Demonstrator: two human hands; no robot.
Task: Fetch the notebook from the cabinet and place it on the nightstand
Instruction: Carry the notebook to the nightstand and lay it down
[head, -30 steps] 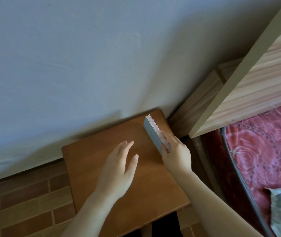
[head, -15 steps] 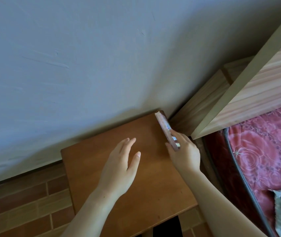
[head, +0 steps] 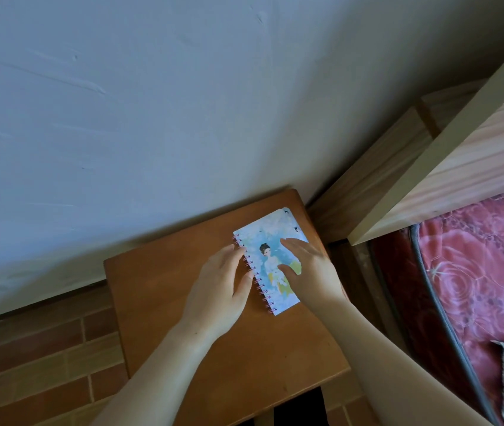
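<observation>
While the pale wall (head: 183, 103) rises beyond the left hand (head: 220, 290) and right hand (head: 312, 272), a wooden bed frame (head: 474, 149) and red quilted mattress (head: 474, 272) lie right of the right hand; the brown table (head: 183, 302) spreads beneath both hands; the notebook (head: 267, 238) lies flat on it, cover up, under the right hand, which rests open-palmed on it, fingers straight; the left hand's relaxed, nearly straight fingers touch the spiral binding, gripping nothing.
</observation>
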